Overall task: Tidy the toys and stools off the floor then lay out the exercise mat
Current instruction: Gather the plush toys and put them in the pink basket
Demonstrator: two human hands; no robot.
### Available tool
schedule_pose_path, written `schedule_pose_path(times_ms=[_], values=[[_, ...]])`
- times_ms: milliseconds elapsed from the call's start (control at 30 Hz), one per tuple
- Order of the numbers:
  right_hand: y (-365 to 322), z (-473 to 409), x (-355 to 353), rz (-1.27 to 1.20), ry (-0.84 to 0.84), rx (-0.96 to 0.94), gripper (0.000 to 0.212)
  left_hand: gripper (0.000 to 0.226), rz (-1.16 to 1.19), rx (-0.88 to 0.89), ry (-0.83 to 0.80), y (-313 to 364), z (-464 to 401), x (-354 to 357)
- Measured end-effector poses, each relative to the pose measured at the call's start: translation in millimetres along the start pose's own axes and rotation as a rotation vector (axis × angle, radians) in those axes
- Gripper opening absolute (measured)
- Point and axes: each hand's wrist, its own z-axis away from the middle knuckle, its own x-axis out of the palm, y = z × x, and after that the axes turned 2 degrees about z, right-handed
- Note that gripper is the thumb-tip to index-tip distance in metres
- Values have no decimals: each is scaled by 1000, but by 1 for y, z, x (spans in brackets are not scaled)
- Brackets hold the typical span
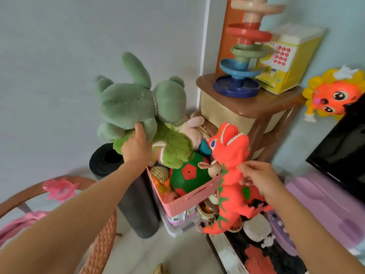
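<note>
Because the left hand (136, 147) grips the green teddy (136, 99) only by a leg above the heaped pink basket (189, 196), it may roll off; the right hand (256, 175) pinches the orange dinosaur (231, 155), which could topple beside the basket.

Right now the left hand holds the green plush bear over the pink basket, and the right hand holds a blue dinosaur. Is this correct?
Not quite. In the head view the dinosaur held by the right hand is orange, not blue. The rest stands: the left hand holds the green plush bear over the pink basket.
</note>
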Motion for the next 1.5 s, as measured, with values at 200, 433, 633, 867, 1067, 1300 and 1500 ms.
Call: schedule_pose_path(times_ms=[200, 433, 633, 867, 1067, 1300, 1500], values=[[-2, -21, 17, 15, -61, -1, 25, 35, -143, 125, -421, -9, -1, 50], [-7, -47, 30, 6, -67, 19, 22, 33, -45, 263, -359, 23, -43, 60], [-10, -55, 33, -13, -50, 37, 22, 36, 173, -20, -367, 4, -76, 58], [-15, -75, 36, 6, 17, 101, 30, 47, 103, -21, -619, -4, -47, 85], [-44, -85, 42, 14, -33, 58, 27, 39, 341, -216, -526, -9, -58, 83], [-118, -108, 35, 166, -115, -128, 19, 36, 654, -325, -172, 1, -92, 51], [-152, -147, 63, 321, -240, -63, 22, 30, 605, -299, -150, -30, -114, 47]])
